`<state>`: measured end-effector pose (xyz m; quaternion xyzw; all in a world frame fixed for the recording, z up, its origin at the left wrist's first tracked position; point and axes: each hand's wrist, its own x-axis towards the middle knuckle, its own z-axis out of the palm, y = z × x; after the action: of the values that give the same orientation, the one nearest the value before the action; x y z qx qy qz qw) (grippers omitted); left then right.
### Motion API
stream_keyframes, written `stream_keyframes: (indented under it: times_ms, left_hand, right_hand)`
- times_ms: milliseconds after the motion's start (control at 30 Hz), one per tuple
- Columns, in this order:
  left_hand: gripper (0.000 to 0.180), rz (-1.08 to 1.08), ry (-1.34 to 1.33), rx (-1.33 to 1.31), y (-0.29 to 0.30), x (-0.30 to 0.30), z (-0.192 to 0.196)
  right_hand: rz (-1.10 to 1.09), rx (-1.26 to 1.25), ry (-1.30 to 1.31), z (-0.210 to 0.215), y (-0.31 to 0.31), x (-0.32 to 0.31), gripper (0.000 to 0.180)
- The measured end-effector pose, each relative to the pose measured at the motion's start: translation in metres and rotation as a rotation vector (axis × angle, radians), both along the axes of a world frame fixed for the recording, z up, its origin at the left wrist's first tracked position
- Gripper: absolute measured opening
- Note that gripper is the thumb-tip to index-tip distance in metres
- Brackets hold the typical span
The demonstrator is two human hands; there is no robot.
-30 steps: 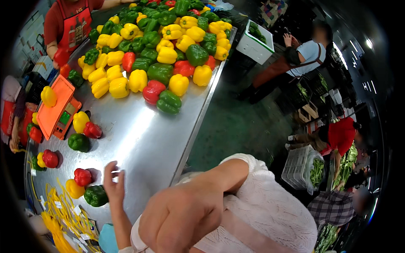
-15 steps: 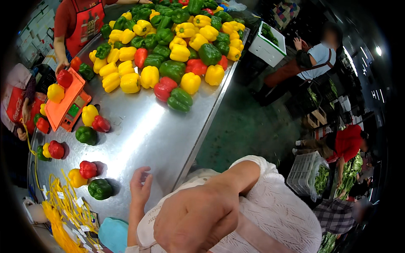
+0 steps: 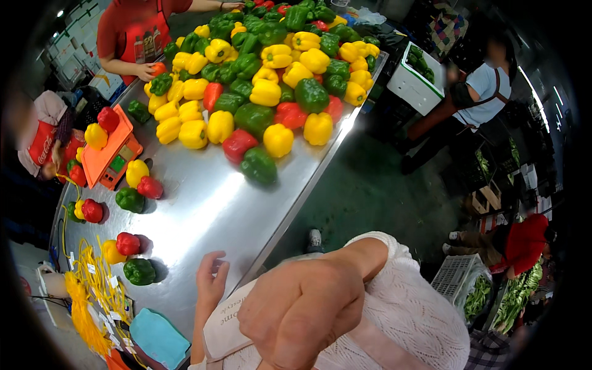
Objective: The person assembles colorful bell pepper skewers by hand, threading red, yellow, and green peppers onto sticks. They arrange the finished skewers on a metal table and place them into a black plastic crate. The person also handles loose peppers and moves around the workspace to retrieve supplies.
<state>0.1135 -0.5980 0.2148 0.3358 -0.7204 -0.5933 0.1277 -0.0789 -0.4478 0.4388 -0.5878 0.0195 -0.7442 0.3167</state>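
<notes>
Close in front of me, my right hand [image 3: 302,308] is closed with its back showing; whatever it may hold is hidden. My left hand [image 3: 211,279] hovers by the metal table [image 3: 209,216], its fingers loosely curled and apart, with nothing visible in it. Nearest to it on the table are a green bell pepper [image 3: 139,271], a red bell pepper [image 3: 127,243] and a yellow bell pepper [image 3: 112,252], grouped together. Farther up stands another trio, with a yellow pepper [image 3: 137,173], a red pepper [image 3: 150,187] and a green pepper [image 3: 130,200].
A large pile of bell peppers [image 3: 265,93] covers the far table. An orange scale [image 3: 106,161] bears two peppers. Yellow mesh nets [image 3: 86,314] and a blue cloth [image 3: 159,337] lie near left. A co-worker [image 3: 145,37] stands behind the table; a white foam box [image 3: 414,86] is right.
The view has shifted slightly. The far co-worker's hand has moved from the scale to an orange-red pepper at the pile. My hands keep nearly the same pose.
</notes>
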Motion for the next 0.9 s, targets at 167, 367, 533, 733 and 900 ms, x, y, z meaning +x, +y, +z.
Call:
stream_keyframes:
  times_ms: [167,367,533,733,900]
  left_hand:
    - [0.022,0.019,-0.039,-0.001,0.049,-0.069,0.008]
    - [0.024,-0.118,-0.074,-0.022,0.114,-0.157,0.030]
    - [0.028,-0.200,-0.124,0.009,0.132,-0.196,0.035]
    - [0.032,-0.313,-0.156,-0.077,0.136,-0.240,0.034]
    - [0.032,-0.466,-0.058,-0.144,0.139,-0.273,0.034]
  right_hand:
    - [0.038,-0.108,0.116,-0.006,0.059,-0.084,0.014]
    - [-0.043,-0.106,-0.092,0.000,0.133,-0.151,0.014]
    - [-0.019,-0.103,-0.061,-0.002,0.171,-0.193,0.013]
    - [-0.171,-0.203,0.091,-0.020,0.189,-0.216,0.017]
    - [-0.438,-0.042,-0.052,0.002,0.217,-0.212,0.012]
